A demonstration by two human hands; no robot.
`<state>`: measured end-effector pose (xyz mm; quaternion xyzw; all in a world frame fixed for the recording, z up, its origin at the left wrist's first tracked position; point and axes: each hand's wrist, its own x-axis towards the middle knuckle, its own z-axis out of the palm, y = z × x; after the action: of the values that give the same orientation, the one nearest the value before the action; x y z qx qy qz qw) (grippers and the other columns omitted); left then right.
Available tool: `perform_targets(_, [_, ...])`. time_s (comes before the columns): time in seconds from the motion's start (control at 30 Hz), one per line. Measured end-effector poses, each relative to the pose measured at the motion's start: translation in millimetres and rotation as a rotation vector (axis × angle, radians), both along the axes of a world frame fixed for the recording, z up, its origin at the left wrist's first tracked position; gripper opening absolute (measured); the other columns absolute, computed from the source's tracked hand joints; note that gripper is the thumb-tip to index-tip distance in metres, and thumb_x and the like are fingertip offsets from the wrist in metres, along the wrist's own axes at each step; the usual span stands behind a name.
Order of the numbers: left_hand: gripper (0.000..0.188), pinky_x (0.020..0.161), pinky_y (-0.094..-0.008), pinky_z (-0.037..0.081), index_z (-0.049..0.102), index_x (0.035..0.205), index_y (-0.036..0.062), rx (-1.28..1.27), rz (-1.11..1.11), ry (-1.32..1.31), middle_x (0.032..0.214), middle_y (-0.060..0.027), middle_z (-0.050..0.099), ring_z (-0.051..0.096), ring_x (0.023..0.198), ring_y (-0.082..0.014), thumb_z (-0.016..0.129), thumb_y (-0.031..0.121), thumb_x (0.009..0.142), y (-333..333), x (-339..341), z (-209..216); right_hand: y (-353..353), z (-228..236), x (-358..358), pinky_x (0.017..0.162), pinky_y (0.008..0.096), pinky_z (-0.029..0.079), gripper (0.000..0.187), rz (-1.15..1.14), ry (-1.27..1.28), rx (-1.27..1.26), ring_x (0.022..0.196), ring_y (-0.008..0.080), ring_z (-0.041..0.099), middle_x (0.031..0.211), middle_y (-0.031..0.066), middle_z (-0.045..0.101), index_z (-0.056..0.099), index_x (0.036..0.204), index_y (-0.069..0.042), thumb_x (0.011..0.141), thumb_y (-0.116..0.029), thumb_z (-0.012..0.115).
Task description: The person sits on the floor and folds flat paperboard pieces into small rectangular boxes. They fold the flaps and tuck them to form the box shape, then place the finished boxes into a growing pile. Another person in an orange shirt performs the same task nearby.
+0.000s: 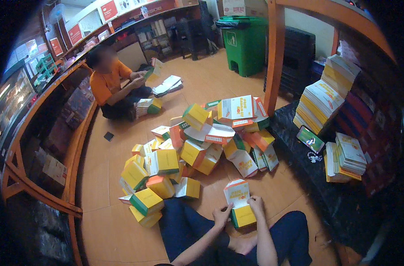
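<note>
i see both hands closed on one small carton (240, 204) just ahead of my knees: the left hand (221, 216) pinches its lower left corner, the right hand (256, 205) has fingers curled over its right edge. the carton stands with its long axis running away from me, white printed flap up and open at the far end, yellow body with a green strip near the hands. the right hand sits slightly farther up the carton, nearer the flap. beyond lies a loose pile of folded cartons (197, 150), yellow, orange, green and white, on the tan floor (104, 213). to the right, flat unfolded stacks (326, 95) rest on a dark ledge beside a phone (311, 139). farther off, a seated person (111, 84) handles another carton; a green bin (245, 42) stands behind.
</note>
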<state>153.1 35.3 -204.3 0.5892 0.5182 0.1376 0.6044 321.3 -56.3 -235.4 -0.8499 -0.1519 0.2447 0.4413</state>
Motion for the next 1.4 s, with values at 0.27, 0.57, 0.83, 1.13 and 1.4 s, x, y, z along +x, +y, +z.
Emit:
perform_targets(0.27, [0.058, 0.081, -0.0335, 0.056, 0.065, 0.118, 0.0005, 0.309, -0.25, -0.135, 0.098, -0.0138, 0.072, 0.069, 0.089, -0.0209, 0.084, 0.04, 0.079, 0.3, -1.0, -25.8, 0.9, -17.1, 4.1, 0.075, 0.0432, 0.053, 0.025, -0.051, -0.021, -0.074, 0.079, 0.0339, 0.07, 0.082, 0.0216, 0.072, 0.075, 0.085, 0.0, 0.07, -0.018, 0.067])
perform_targets(0.57, [0.062, 0.082, -0.0371, 0.055, 0.061, 0.124, 0.0027, 0.263, -0.18, -0.139, 0.107, -0.0175, 0.066, 0.068, 0.094, -0.0278, 0.082, 0.042, 0.081, -3.4, 1.5, -52.7, -1.2, -11.8, -6.8, 0.085, 0.0514, 0.052, 0.039, 0.008, -0.257, -0.274, 0.091, 0.0484, 0.066, 0.096, 0.0336, 0.068, 0.065, 0.096, 0.011, 0.072, -0.019, 0.066])
perform_targets(0.83, [0.059, 0.091, -0.0398, 0.05, 0.055, 0.12, -0.0022, 0.09, -0.279, -0.245, 0.111, -0.0202, 0.059, 0.062, 0.102, -0.029, 0.082, 0.035, 0.083, 30.5, 14.7, -102.0, -2.6, -16.7, -16.7, 0.092, 0.0537, 0.048, 0.06, -0.045, -0.131, -0.082, 0.107, 0.0502, 0.059, 0.113, 0.036, 0.058, 0.038, 0.12, 0.004, 0.081, -0.026, 0.071])
perform_targets(1.13, [0.062, 0.092, -0.0392, 0.051, 0.049, 0.122, -0.0031, -0.073, -0.221, -0.244, 0.115, -0.0201, 0.062, 0.062, 0.107, -0.0275, 0.082, 0.026, 0.08, 52.3, 49.6, -103.0, 12.6, 1.4, -32.7, 0.097, 0.0562, 0.042, 0.061, -0.07, -0.242, -0.108, 0.12, 0.0507, 0.048, 0.127, 0.0342, 0.046, 0.041, 0.118, 0.001, 0.089, -0.046, 0.067])
perform_targets(1.4, [0.052, 0.098, -0.0512, 0.037, 0.045, 0.13, -0.0048, 0.715, -0.058, 0.052, 0.122, -0.0245, 0.05, 0.047, 0.115, -0.0411, 0.059, 0.031, 0.095, -14.6, 21.8, -52.1, 10.0, -17.3, -37.1, 0.096, 0.055, 0.042, 0.068, -0.06, -0.346, -0.087, 0.113, 0.0487, 0.052, 0.119, 0.0328, 0.053, 0.046, 0.126, 0.006, 0.089, -0.048, 0.065])
